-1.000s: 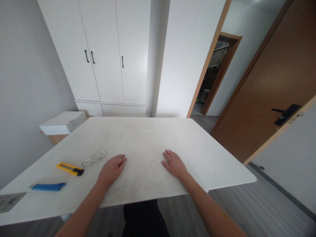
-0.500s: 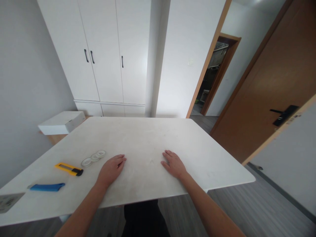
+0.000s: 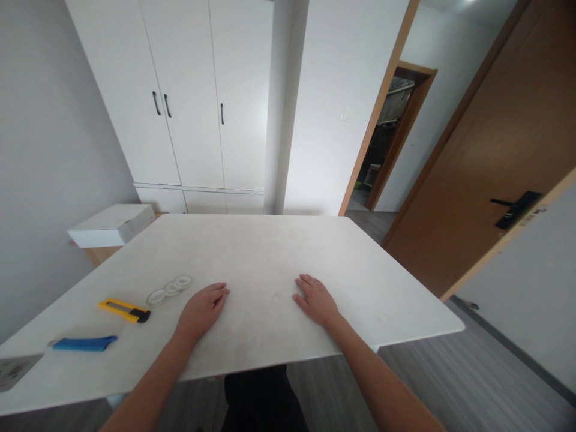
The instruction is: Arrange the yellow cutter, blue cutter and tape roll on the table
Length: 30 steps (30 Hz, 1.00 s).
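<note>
a: in the head view, how much progress are we seeing?

b: we are seeing the left hand (image 3: 201,312) and the right hand (image 3: 317,301) resting on the white table (image 3: 265,252), well apart. neither is visibly holding anything, so we are judging the handling as standing at its start: no lifting is showing as done, and every loose item is remaining to be picked up.

a: how are the fingers lying?

b: on the left, they are pressing together and curving slightly. on the right, they are lying nearly together, with the thumb spreading away. we are seeing neither hand pinching anything.

a: where are the items lying, and how many are we counting?

b: all are lying on the table's left part. we are counting three pale rings (image 3: 165,292), resembling tape rolls and apparently overlapping, near the left hand; two cutters, the yellow cutter (image 3: 125,309) lying beside the rings and the blue cutter (image 3: 84,344) closer to the near edge; and one grey flat piece (image 3: 18,370), which the view is cropping.
</note>
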{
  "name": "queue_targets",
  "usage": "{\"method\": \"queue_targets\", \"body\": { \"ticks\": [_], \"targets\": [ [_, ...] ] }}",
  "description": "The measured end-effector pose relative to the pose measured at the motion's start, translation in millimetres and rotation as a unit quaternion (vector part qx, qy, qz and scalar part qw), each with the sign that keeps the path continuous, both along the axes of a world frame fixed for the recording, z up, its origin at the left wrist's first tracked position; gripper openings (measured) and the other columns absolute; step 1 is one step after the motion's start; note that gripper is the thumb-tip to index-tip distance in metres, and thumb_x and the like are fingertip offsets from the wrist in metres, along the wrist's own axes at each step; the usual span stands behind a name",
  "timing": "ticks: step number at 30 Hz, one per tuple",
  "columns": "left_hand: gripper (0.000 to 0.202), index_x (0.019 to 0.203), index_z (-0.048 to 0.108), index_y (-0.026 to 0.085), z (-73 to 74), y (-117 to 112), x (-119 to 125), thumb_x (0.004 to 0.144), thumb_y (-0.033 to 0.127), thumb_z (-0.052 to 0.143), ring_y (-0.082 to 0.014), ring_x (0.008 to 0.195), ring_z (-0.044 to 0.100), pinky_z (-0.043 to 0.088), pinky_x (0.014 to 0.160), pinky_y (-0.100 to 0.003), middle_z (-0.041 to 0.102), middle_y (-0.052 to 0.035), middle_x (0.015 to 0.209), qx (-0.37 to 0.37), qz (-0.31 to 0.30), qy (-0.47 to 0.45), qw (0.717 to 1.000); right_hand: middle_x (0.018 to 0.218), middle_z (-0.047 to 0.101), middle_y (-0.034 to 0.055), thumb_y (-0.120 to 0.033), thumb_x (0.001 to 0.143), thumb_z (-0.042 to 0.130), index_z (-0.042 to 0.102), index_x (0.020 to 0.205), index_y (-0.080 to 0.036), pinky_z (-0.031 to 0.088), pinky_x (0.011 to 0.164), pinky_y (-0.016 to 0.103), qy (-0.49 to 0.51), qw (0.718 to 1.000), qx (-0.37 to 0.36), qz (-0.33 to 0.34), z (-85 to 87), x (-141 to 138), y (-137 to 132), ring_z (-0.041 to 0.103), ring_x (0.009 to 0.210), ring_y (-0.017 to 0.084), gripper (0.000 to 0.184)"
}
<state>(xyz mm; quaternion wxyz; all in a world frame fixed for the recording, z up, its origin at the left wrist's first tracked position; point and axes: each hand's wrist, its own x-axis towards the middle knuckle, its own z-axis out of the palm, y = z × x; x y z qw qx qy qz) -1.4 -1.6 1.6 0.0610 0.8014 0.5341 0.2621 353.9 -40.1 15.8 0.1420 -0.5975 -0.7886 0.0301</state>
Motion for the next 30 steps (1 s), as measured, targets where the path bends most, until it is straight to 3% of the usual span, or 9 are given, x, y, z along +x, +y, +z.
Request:
{"method": "queue_targets", "body": {
  "ticks": [30],
  "targets": [
    [0.036,0.101,0.074,0.025,-0.1,0.4,-0.4,0.090,0.038,0.042,-0.0211,0.113,0.062,0.045,0.104,-0.038,0.068,-0.0026,0.120,-0.002,-0.005,-0.001,1.000,0.146,0.044,0.0135,-0.050,0.095,0.038,0.050,0.138,-0.014,0.024,0.114,0.040,-0.002,1.000,0.013,0.003,-0.7,0.3,0.0,0.038,0.136,0.025,0.058]
  ]
}}
